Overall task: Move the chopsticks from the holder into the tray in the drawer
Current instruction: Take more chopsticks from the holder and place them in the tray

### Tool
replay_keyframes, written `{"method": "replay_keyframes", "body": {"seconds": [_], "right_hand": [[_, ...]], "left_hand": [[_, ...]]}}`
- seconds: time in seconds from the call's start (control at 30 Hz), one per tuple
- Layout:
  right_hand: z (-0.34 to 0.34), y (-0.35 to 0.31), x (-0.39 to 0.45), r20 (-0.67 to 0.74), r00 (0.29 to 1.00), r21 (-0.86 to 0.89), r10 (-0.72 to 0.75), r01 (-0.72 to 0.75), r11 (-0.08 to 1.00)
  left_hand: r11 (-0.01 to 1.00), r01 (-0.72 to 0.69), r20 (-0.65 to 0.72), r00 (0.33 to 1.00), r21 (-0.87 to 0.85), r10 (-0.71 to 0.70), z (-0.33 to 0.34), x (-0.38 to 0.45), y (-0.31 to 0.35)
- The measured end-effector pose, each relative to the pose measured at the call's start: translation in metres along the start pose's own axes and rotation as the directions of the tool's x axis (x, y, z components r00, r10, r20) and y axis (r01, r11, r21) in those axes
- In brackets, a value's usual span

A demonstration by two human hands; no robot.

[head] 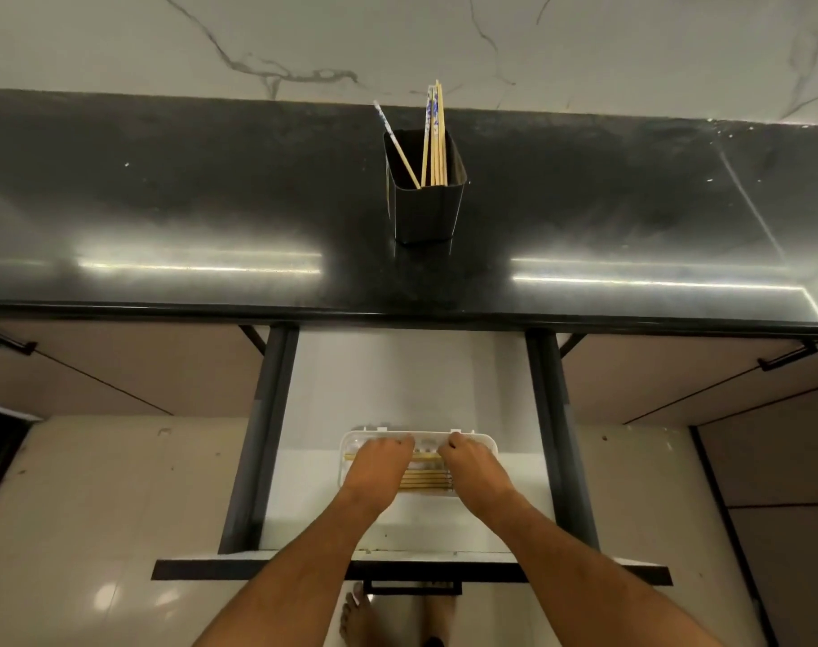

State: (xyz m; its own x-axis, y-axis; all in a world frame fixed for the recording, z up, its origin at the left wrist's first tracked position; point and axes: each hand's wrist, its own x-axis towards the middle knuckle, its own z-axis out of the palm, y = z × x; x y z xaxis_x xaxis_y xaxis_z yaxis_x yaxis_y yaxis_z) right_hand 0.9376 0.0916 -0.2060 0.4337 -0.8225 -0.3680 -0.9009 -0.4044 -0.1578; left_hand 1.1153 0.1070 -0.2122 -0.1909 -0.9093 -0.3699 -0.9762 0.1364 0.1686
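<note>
A black square holder (425,203) stands on the dark counter with several chopsticks (436,133) upright in it and one leaning left. Below, the drawer (332,389) is pulled out. A white tray (351,441) lies in it with several wooden chopsticks (425,481) laid crosswise. My left hand (379,464) and my right hand (472,464) rest palm down over the tray, fingers curled at its far rim, covering the ends of the chopsticks. Whether either hand grips a chopstick is hidden.
The black counter (164,217) runs the full width under a marble wall. Cabinet doors with black handles (787,357) flank the drawer. The drawer front with its handle (411,586) is near my feet (355,618) on the tiled floor.
</note>
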Motion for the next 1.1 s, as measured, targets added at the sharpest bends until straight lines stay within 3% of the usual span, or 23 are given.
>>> {"method": "replay_keyframes", "body": {"seconds": [0.17,0.6,0.9,1.1], "right_hand": [[0.007,0.000,0.005,-0.004,1.000,-0.041,-0.006,0.005,0.999],[0.006,0.002,0.005,-0.059,0.998,-0.055,0.023,-0.026,0.998],[0.011,0.004,0.003,-0.068,0.997,-0.047,-0.023,0.019,0.999],[0.017,0.007,0.003,-0.115,0.993,-0.039,0.024,-0.029,0.999]], "left_hand": [[0.999,0.022,0.046,0.999,0.031,-0.024,0.009,0.007,0.001],[0.993,0.010,-0.118,0.993,-0.117,-0.024,0.022,0.004,-0.013],[0.990,0.016,-0.131,0.991,-0.140,-0.034,0.026,-0.002,-0.015],[0.981,0.044,-0.146,0.987,-0.191,-0.073,0.025,-0.005,-0.012]]}}
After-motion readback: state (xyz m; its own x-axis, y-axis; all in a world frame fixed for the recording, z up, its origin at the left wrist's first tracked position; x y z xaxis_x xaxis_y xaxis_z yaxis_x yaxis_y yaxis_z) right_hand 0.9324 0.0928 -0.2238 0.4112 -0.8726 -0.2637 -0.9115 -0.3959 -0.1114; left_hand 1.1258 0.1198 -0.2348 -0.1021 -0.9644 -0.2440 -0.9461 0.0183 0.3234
